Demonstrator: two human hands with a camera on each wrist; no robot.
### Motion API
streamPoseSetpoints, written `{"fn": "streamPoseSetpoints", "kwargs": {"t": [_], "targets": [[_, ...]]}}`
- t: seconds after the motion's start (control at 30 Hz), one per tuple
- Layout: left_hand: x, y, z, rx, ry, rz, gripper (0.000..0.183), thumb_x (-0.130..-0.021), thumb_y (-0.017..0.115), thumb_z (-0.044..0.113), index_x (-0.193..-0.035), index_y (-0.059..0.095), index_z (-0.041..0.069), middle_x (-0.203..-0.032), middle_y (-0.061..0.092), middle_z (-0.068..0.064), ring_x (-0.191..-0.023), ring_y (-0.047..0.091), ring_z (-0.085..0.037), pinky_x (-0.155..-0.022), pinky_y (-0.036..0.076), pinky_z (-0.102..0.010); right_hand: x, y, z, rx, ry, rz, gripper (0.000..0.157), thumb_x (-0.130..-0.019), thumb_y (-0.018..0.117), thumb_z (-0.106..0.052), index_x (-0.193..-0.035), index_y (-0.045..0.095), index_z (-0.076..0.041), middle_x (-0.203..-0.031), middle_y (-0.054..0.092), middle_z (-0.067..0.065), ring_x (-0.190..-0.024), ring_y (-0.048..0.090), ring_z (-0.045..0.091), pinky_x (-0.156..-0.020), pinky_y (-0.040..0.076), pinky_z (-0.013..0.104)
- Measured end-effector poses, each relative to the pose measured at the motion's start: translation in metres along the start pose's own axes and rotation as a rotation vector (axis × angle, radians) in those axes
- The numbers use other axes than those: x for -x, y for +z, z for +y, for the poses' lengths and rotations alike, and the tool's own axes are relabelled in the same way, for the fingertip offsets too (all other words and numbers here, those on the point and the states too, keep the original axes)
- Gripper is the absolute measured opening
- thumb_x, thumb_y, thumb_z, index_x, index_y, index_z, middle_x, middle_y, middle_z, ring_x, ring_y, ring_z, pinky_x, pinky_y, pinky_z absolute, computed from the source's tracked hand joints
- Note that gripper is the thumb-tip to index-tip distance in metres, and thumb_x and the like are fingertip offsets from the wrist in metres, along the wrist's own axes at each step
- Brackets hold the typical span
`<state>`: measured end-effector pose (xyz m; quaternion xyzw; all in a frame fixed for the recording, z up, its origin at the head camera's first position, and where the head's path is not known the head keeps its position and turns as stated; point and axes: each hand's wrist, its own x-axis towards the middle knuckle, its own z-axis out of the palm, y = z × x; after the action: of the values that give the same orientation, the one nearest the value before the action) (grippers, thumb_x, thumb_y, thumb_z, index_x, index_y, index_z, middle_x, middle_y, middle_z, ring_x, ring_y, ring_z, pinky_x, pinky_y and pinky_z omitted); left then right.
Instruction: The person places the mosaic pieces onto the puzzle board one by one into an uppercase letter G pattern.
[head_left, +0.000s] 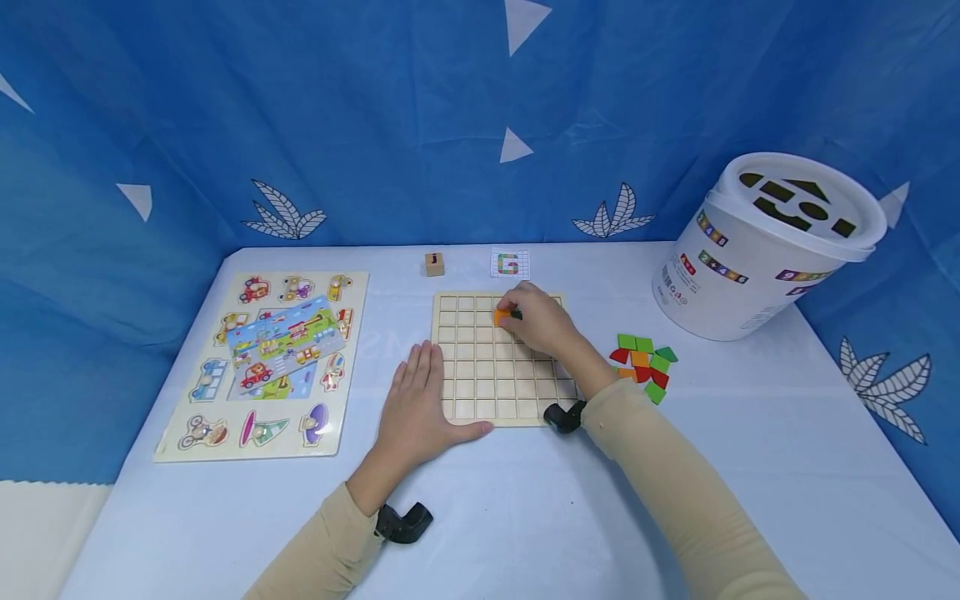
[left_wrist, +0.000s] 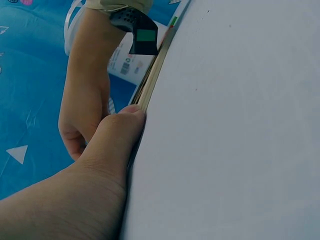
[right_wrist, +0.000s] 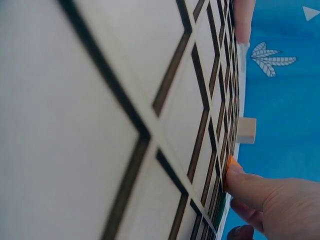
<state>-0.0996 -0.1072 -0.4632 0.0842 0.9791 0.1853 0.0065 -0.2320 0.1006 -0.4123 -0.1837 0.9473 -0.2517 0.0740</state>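
A wooden grid board (head_left: 483,388) with square cells lies at the middle of the table. My left hand (head_left: 414,412) lies along its left edge, fingers straight, with the thumb stretched along the near edge; the left wrist view shows that thumb (left_wrist: 122,127) against the board's side. Over the upper cells my right hand (head_left: 538,321) pinches an orange tile (head_left: 501,317) between thumb and fingers. A dark green piece (head_left: 516,315) shows just beside the orange one, partly covered by the fingers. In the right wrist view, the right fingers (right_wrist: 250,190) are down at the far cells.
Loose green, red and orange tiles (head_left: 640,358) lie right of the board. Behind it are a small wooden cube (head_left: 434,264) and a pattern card (head_left: 510,263). A white bucket (head_left: 738,258) stands back right. A picture puzzle board (head_left: 168,446) with cards (head_left: 288,342) lies left.
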Motion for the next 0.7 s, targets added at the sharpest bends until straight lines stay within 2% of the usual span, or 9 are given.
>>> {"fn": "streamPoseSetpoints", "kwargs": {"t": [0.3,0.47,0.57,0.7], "targets": [[0.0,0.0,0.0,0.002,0.001,-0.002,0.141,-0.062,0.055,0.094,-0.158,0.009,0.001,-0.167,0.008,-0.017,-0.156,0.003,-0.03,-0.126,0.011,-0.048,0.005,-0.003,0.003,-0.019,-0.009,-0.022,0.029,-0.095,0.068,-0.022,-0.122,0.072,-0.012,-0.117,0.059,0.003,-0.101,0.06,0.021,-0.086,0.053,0.037],[0.0,0.0,0.0,-0.001,0.002,-0.003,0.141,-0.062,0.054,0.094,-0.159,0.009,0.001,-0.167,0.008,-0.016,-0.156,0.003,-0.029,-0.126,0.011,-0.048,0.009,-0.009,0.005,-0.04,-0.023,-0.024,0.031,-0.094,0.069,-0.019,-0.125,0.069,-0.014,-0.121,0.058,0.004,-0.109,0.06,0.023,-0.096,0.052,0.041],[0.0,0.0,0.0,-0.001,0.003,-0.003,0.141,-0.062,0.054,0.095,-0.159,0.009,0.001,-0.167,0.008,-0.016,-0.156,0.003,-0.029,-0.126,0.011,-0.048,0.016,-0.017,0.01,-0.066,0.0,-0.016,0.035,-0.094,0.069,-0.018,-0.129,0.066,-0.014,-0.124,0.057,0.004,-0.116,0.058,0.024,-0.102,0.05,0.045],[0.0,0.0,0.0,0.003,0.001,-0.002,0.142,-0.062,0.055,0.094,-0.159,0.009,0.002,-0.167,0.008,-0.016,-0.156,0.003,-0.029,-0.126,0.011,-0.048,0.031,-0.029,0.022,-0.08,0.042,0.013,0.037,-0.095,0.067,-0.018,-0.132,0.064,-0.014,-0.125,0.059,0.005,-0.118,0.057,0.026,-0.103,0.048,0.048]]}}
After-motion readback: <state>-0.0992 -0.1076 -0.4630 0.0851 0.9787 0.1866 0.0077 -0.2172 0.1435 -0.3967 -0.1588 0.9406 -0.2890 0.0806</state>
